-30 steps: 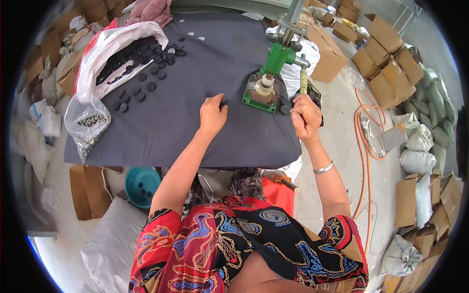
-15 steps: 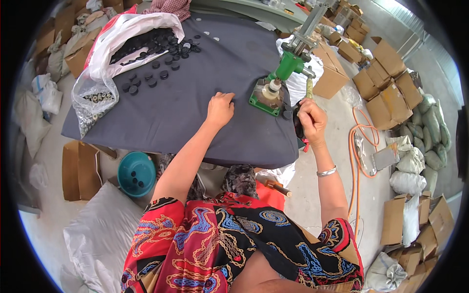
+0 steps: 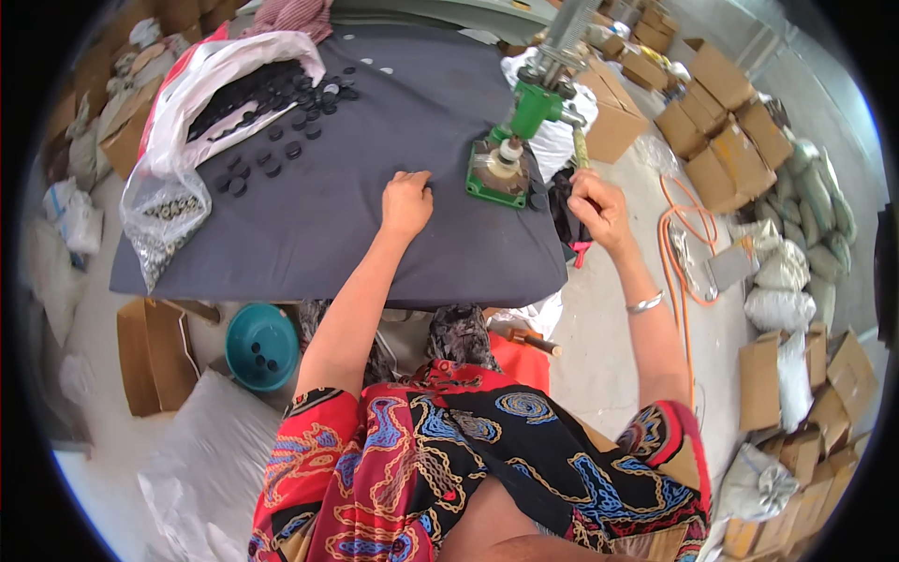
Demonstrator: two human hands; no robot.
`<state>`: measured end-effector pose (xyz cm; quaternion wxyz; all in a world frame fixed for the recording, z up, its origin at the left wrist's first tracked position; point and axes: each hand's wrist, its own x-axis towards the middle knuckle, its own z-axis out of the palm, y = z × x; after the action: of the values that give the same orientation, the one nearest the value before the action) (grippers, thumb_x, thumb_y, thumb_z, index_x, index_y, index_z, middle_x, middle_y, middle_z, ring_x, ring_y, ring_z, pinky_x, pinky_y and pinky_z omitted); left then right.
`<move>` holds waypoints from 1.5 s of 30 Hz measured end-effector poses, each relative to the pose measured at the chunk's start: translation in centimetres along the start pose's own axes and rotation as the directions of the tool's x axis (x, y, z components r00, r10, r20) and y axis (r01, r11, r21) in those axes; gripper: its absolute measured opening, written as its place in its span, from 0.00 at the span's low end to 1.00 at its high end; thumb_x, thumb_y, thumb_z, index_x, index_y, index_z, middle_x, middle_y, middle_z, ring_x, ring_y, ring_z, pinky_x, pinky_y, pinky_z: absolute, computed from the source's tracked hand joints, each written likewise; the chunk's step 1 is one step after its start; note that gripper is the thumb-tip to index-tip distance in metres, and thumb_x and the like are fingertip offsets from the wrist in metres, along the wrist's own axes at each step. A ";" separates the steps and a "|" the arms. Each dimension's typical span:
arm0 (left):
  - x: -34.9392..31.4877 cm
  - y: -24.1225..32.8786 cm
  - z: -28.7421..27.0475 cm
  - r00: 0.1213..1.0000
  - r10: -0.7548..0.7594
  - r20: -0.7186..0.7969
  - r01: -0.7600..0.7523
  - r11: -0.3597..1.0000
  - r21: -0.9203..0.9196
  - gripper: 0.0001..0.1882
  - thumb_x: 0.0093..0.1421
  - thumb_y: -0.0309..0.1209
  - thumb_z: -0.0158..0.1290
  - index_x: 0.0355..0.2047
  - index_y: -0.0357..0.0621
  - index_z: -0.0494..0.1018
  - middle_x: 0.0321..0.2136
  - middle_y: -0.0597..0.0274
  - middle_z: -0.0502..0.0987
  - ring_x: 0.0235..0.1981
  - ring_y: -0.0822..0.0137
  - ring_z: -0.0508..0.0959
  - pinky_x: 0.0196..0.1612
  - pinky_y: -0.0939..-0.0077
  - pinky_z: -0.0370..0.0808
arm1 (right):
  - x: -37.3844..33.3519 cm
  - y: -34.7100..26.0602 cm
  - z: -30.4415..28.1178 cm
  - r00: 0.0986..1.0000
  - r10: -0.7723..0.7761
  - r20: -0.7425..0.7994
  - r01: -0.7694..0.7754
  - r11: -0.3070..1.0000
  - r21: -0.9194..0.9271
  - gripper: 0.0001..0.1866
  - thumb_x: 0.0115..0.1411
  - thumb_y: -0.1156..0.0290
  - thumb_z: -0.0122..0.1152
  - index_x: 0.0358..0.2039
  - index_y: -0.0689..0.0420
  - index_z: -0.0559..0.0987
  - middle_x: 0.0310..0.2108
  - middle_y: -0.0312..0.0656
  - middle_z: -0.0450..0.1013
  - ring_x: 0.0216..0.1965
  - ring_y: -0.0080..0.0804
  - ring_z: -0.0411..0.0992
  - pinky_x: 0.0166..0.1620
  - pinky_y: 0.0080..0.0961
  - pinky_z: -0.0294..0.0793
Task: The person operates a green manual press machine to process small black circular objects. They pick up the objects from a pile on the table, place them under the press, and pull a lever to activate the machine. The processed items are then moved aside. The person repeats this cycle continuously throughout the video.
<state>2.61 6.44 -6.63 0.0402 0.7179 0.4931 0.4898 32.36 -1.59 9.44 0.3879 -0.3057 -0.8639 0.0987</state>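
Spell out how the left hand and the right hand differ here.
The right hand is closed on the lever handle of the green press; the left hand is away from it, over the dark tablecloth. The right arm wears a silver bracelet near the wrist; the left shows none. Both hands are gloveless.

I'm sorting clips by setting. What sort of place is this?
Probably a small workshop doubling as storage: a green hand press stands on a cloth-covered table beside which cardboard boxes crowd the floor, and an open bag spills black discs.
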 end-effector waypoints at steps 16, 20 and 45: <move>0.3 -1.9 0.4 0.995 0.067 0.077 -0.077 0.988 0.133 0.13 0.52 0.27 0.55 0.39 0.40 0.79 0.33 0.53 0.81 0.37 0.53 0.78 0.43 0.60 0.76 | 2.7 -1.0 -2.7 0.918 0.288 -0.272 -0.241 0.951 0.194 0.12 0.59 0.66 0.59 0.22 0.59 0.74 0.16 0.32 0.67 0.21 0.18 0.63 0.26 0.21 0.63; 1.0 -2.3 1.0 0.992 0.030 0.126 -0.050 0.987 0.155 0.14 0.52 0.26 0.57 0.41 0.44 0.79 0.34 0.55 0.81 0.36 0.56 0.80 0.43 0.63 0.76 | 5.6 1.7 -3.9 0.849 0.225 -0.479 -0.047 0.933 0.356 0.14 0.55 0.66 0.64 0.19 0.62 0.77 0.15 0.37 0.71 0.18 0.20 0.68 0.23 0.20 0.66; -0.7 0.6 -5.0 0.993 -0.082 0.088 0.081 0.996 0.023 0.17 0.50 0.25 0.58 0.42 0.43 0.77 0.39 0.53 0.79 0.42 0.52 0.77 0.47 0.62 0.73 | 12.3 1.5 -7.6 0.826 0.447 -0.344 -0.252 0.838 0.484 0.11 0.56 0.63 0.54 0.24 0.58 0.75 0.19 0.38 0.69 0.21 0.28 0.70 0.27 0.26 0.69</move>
<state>-0.78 3.51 -4.16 0.0752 0.7185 0.5244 0.4506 32.27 6.52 21.47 0.6050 -0.3864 -0.6375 0.2799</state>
